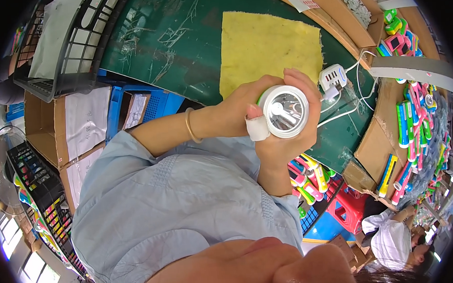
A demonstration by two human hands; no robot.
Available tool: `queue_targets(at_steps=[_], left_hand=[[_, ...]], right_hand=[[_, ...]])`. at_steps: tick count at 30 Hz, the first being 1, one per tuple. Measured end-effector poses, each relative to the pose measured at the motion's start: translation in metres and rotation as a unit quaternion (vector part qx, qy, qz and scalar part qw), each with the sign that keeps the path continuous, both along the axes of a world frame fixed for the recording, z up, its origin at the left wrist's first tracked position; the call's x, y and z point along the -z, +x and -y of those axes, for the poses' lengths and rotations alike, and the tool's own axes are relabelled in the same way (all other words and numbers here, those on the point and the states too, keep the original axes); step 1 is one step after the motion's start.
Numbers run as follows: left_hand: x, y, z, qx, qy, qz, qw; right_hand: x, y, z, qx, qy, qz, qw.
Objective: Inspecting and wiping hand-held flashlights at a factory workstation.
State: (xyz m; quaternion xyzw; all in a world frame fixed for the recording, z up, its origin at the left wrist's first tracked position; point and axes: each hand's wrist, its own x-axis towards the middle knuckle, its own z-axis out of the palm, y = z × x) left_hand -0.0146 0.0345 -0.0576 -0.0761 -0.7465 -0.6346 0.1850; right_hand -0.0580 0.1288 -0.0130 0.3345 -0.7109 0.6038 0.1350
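Note:
A flashlight [288, 111] with a round white rim and a shiny reflector is held between both hands over the near edge of the green table [191, 56]. Its lens end faces up toward me; a sliver of green shows at its side, and the rest of the body is hidden by my fingers. My left hand [242, 97], with a bangle on its wrist, is closed around the far left side. My right hand [283, 150] wraps the near and right side, its thumb apparently the one with a white wrapping. Beyond the hands lies a yellow cloth [270, 47].
A white multi-port charger [333, 78] with white cables sits right of the cloth. Many colourful flashlights [414, 116] are heaped at the right, more in a crate [310, 178] below. A black crate [73, 52] and cardboard box [51, 125] stand left. Another person [390, 240] is lower right.

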Motion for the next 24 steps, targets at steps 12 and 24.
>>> queue_targets(at_steps=[12,24], left_hand=[[-0.01,-0.001,0.014,0.081,-0.032,0.015,0.996],[-0.019,-0.002,0.013,0.059,-0.004,0.047,0.997]], right_hand=[[-0.007,-0.021,-0.008,-0.169,0.01,0.006,0.986],[-0.007,-0.025,-0.012,-0.259,-0.043,0.093,0.961]])
